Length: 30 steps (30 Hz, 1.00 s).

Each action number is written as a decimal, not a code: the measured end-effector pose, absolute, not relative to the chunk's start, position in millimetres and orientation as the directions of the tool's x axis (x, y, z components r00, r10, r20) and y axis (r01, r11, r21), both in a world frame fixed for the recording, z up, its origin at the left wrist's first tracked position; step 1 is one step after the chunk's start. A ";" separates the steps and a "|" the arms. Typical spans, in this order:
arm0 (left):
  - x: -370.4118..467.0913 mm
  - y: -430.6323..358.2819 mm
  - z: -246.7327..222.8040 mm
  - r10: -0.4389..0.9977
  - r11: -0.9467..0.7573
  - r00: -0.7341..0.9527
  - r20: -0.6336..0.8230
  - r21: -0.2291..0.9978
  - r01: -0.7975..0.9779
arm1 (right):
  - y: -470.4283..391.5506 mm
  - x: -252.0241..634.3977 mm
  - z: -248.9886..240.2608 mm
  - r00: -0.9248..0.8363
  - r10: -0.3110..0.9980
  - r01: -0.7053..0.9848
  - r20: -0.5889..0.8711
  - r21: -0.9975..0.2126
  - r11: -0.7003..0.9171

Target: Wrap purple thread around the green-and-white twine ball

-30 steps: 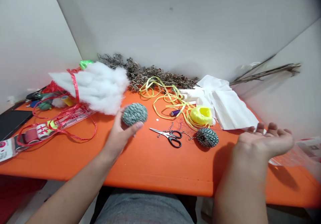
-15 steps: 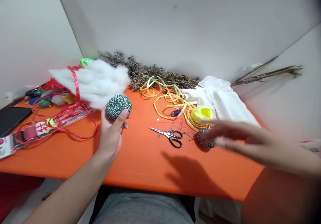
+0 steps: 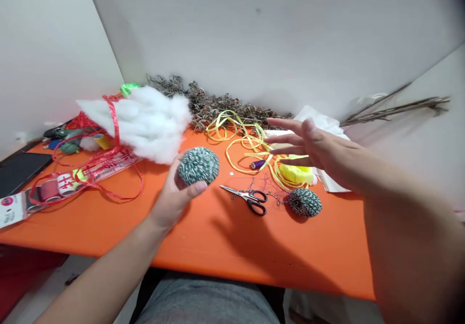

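I take the scissors (image 3: 250,198) as the middle of the clock, with twelve pointing away from the person. At ten o'clock, the left hand (image 3: 172,195) holds the green-and-white yarn ball (image 3: 198,165), with the thumb on its near side; whether the ball touches the orange table (image 3: 203,246), I cannot tell. At two o'clock, the right hand (image 3: 316,149) is in the air, fingers spread wide, and I see nothing in it. Below it, at three o'clock, the second yarn ball (image 3: 305,203) lies on the table, its loose strand going toward the scissors. The yellow ribbon (image 3: 296,175) is at two, and the purple spool (image 3: 257,164) at twelve.

So the step in hand, in my judgement, is only the holding of one ball. Any next move with it would call for a soft, steady grip, and for care that the strand does not catch on the scissors.
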<state>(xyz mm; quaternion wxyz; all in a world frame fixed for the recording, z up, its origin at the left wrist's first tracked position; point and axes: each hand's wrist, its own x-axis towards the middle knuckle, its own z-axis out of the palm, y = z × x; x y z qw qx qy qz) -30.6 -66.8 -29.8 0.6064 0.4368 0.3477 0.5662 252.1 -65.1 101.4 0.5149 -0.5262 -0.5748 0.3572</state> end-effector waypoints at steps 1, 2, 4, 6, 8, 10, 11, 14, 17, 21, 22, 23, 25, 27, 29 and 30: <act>-32.6 -69.7 -30.4 0.970 0.002 0.225 0.093 0.922 -0.388 | -63.6 250.3 96.4 -0.015 0.994 0.229 0.106 -0.968 0.106; -34.1 -73.2 -29.7 0.933 0.031 0.343 0.108 0.926 -0.375 | -62.8 248.7 92.6 -0.090 0.996 0.222 0.021 -0.974 0.041; -33.5 -81.2 -23.2 0.814 0.057 0.565 0.132 0.951 -0.305 | -63.9 243.7 89.2 -0.180 0.981 0.222 -0.068 -0.975 -0.027; -26.1 -89.1 -10.1 0.674 -0.036 0.714 0.189 0.974 -0.223 | -67.7 234.1 89.9 -0.203 0.978 0.200 -0.041 -0.980 0.000; -12.6 -94.8 5.7 0.537 -0.215 0.807 0.243 0.965 -0.148 | -72.2 219.9 91.7 -0.205 0.978 0.146 0.031 -0.987 0.062; 2.9 -97.0 18.3 0.411 -0.340 0.852 0.326 0.921 -0.189 | -76.0 204.6 91.8 -0.222 0.971 0.097 0.086 -0.989 0.110; 9.9 -96.7 21.9 0.385 -0.374 0.855 0.346 0.906 -0.198 | -77.3 198.4 91.1 -0.262 0.962 0.087 0.083 -0.990 0.109; 22.3 -92.2 20.6 0.423 -0.486 0.810 0.407 0.856 -0.176 | -77.2 192.8 88.1 -0.437 0.899 0.100 -0.018 -0.995 0.028; 22.8 -86.4 8.7 0.448 -0.532 0.783 0.431 0.833 -0.153 | -69.4 212.3 89.7 -0.491 0.863 0.196 -0.120 -0.980 -0.024; 20.7 -80.5 -4.0 0.428 -0.573 0.786 0.446 0.806 -0.146 | -56.0 255.4 97.1 -0.167 0.980 0.651 -0.109 -0.758 0.026; 20.8 -79.5 -5.1 0.448 -0.582 0.769 0.456 0.802 -0.137 | -54.7 262.6 97.0 0.017 0.999 0.786 0.051 -0.618 0.018; 20.7 -78.7 -5.5 0.483 -0.585 0.744 0.462 0.802 -0.119 | -54.8 266.7 95.2 0.135 0.967 0.865 0.217 -0.502 -0.008; 18.9 -78.0 -4.1 0.566 -0.567 0.694 0.445 0.822 -0.064 | -59.4 264.4 85.8 0.188 0.891 0.876 0.413 -0.481 0.038; 13.6 -78.8 -1.5 0.640 -0.500 0.670 0.375 0.866 -0.007 | -68.8 251.3 70.5 -0.005 0.949 0.643 0.315 -0.725 0.245; 5.2 -80.8 0.4 0.684 -0.386 0.675 0.276 0.923 0.014 | -80.5 234.1 54.3 -0.192 0.951 0.350 0.243 -0.888 0.298; 0.5 -82.1 0.5 0.698 -0.317 0.681 0.220 0.948 0.018 | -86.5 226.4 47.6 -0.263 0.936 0.279 0.232 -0.911 0.304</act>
